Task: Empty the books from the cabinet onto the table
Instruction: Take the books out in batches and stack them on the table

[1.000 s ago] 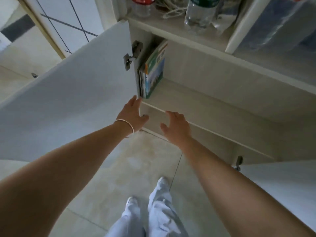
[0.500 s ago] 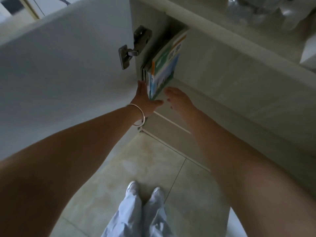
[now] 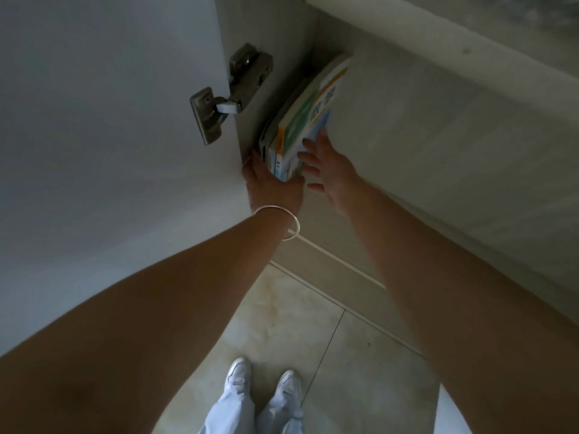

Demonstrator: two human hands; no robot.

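Observation:
A small stack of upright books (image 3: 300, 126) leans against the left inner wall of the cabinet (image 3: 423, 126), on its shelf. The outermost cover is green, white and blue with an orange stripe. My left hand (image 3: 272, 189), with a silver bangle on the wrist, grips the near lower end of the stack: its fingers slip between the books and the cabinet wall, and its thumb wraps across the front edges. My right hand (image 3: 329, 166) lies with straight fingers on the outermost cover. The far ends of the books sit in shadow.
The open white cabinet door (image 3: 109, 136) stands close on the left, held by a metal hinge (image 3: 225, 95). A shelf front edge (image 3: 438, 36) overhangs at the top. Below are pale floor tiles (image 3: 297, 324) and my white shoes (image 3: 266, 383).
Both hands have moved forward from the shelf edge onto the books. The left hand has closed round the stack's near end, and the right hand has slid up onto the cover.

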